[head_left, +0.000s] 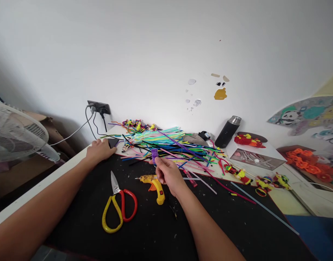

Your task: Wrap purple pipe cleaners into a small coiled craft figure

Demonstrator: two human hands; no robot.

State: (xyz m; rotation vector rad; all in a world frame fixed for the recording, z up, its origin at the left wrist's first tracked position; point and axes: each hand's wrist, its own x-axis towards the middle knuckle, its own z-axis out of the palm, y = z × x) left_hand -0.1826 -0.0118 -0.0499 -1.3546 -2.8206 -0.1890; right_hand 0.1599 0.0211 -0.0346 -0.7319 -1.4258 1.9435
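Note:
My right hand is closed on a small purple fuzzy piece, which stands up from between thumb and fingers above the black mat. My left hand rests at the mat's back left edge, against a dark flat object; what its fingers hold, if anything, is hidden. Below the right hand lies a yellow glue gun, its nozzle pointing left. Scissors with one yellow and one red handle lie open on the mat. Behind both hands spreads a pile of colourful pipe cleaners.
A black bottle leans at the wall, beside a white box. Small fuzzy figures lie at the right edge. A white fan stands left, below a wall socket. A glue stick crosses the mat's right side.

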